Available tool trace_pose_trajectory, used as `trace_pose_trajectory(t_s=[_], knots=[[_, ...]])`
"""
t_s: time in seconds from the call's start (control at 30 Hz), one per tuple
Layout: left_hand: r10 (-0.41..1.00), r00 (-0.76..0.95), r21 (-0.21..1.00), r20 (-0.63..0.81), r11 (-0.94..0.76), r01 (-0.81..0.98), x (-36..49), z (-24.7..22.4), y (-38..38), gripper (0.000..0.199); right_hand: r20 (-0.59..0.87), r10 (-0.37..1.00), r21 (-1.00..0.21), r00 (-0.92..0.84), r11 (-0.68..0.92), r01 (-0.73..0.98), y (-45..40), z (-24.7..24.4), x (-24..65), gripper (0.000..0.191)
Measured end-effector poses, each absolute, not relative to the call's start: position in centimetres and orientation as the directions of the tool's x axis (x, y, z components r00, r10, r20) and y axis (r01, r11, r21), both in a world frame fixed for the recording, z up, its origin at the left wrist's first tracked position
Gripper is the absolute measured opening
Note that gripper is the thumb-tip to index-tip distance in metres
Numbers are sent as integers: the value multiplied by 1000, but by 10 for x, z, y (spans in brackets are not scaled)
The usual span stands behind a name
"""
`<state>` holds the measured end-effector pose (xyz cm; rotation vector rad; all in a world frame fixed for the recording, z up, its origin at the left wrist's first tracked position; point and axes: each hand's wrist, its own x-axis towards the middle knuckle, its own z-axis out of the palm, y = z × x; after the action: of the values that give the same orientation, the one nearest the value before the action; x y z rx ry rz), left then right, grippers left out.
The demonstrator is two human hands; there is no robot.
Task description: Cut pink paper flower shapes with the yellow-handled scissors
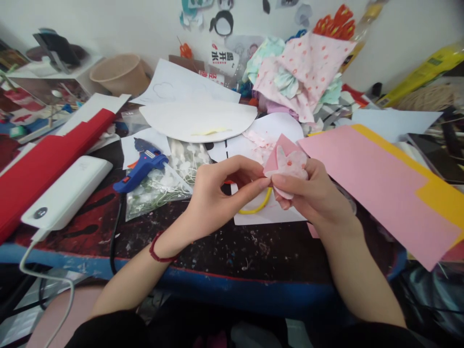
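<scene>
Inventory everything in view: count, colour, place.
flower: one, pink, between both hands
glue gun: one, blue, centre left
plastic bag: one, clear, by glue gun
power bank: one, white, left
red card: count unclear, far left
bowl: one, brown, back left
oval board: one, white, middle
pink sheet, yellow sheet: one each, right
cloth: heap, pink and green, back
packet: one, yellow, far right
loose paper: several, white, middle
table: one, dark and red, beneath
small clutter: uncounted, mixed, around
left hand: one, centre, wearing red bracelet
right hand: one, centre right
</scene>
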<state>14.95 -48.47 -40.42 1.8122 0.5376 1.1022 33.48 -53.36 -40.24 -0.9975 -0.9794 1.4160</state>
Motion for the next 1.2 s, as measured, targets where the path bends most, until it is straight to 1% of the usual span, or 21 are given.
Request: trace_pose_trajectory(t_s=[0.17, 0.4, 0.5, 0.6, 0.7, 0.8, 0.9, 1.07, 1.2], knots=[[724, 483, 852, 492, -515, -95, 149, -406, -485, 15, -8, 998, -967, -59, -23, -253, -534, -404, 334, 17], [703, 463, 819, 540, -565, -97, 148, -406, -486, 13, 128, 991, -985, 46, 132, -110, -535, -407, 331, 18], [692, 443, 794, 570, -603, -78, 147, -406, -486, 14, 168, 982, -983, 87, 173, -57, -534, -408, 330, 17], [690, 433, 782, 581, -620, -62, 147, -405, -487, 12, 190, 977, -981, 97, 194, -33, -533, -407, 329, 22], [682, 426, 769, 595, -638, -53, 147, -405, -488, 11, 183, 979, -982, 88, 187, -34, -533, -407, 330, 20], [670, 429, 754, 606, -655, -43, 146, -404, -489, 11, 196, 978, -977, 73, 201, -73, -533, -407, 330, 15], [650, 436, 741, 623, -669, -62, 146, -403, -489, 10, 195, 981, -972, 8, 194, -136, -534, -408, 332, 12], [605, 454, 712, 654, -695, -100, 146, -401, -490, 11, 99, 989, -975, -111, 74, -210, -534, -409, 336, 15], [586, 453, 689, 672, -718, -94, 147, -400, -492, 16, 33, 979, -970, -200, -17, -244, -532, -409, 336, 23]])
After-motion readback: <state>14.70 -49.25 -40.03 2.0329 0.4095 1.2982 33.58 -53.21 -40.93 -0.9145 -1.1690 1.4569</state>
